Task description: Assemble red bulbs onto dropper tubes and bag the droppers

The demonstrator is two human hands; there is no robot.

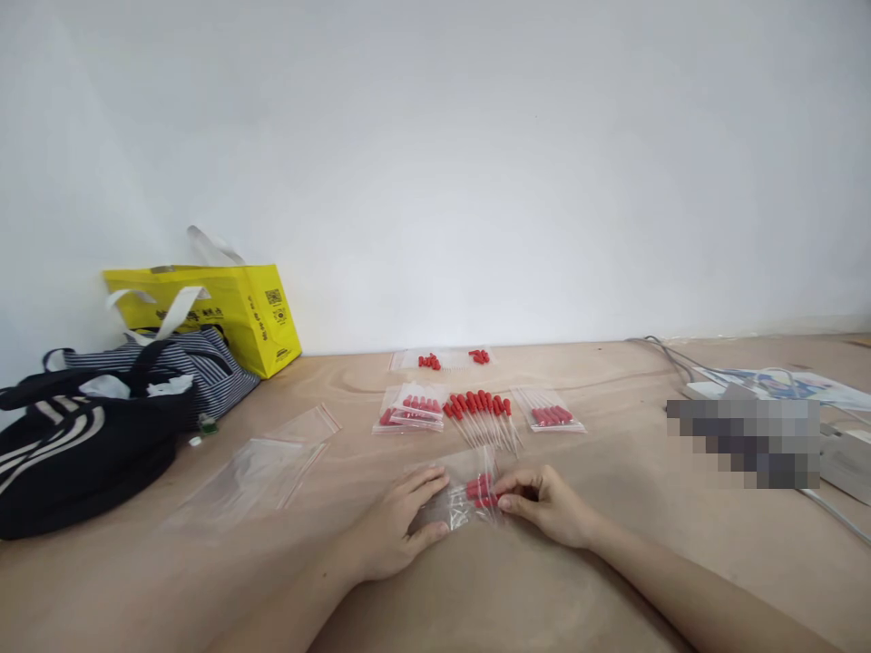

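A clear zip bag (463, 517) lies on the table before me, holding several droppers with red rubber bulbs (480, 487). My left hand (408, 517) rests on the bag's left side, its thumb and fingers spread apart. At the bag's right edge, beside the bulbs, my right hand (544, 503) is closed in a pinch; its inner fingers are partly hidden. Just beyond lies a fan of loose droppers (482, 413), bulbs pointing away. Filled dropper bags (412, 408) are stacked to its left, and another filled bag (548, 410) lies to its right.
Flat clear bags (259, 472) lie on the left. Behind them stand a black bag (82, 453), a striped bag (218, 363) and a yellow bag (272, 317). Loose red bulbs (430, 362) lie on a bag near the wall. Cables (670, 358) and a blurred item (748, 440) occupy the right.
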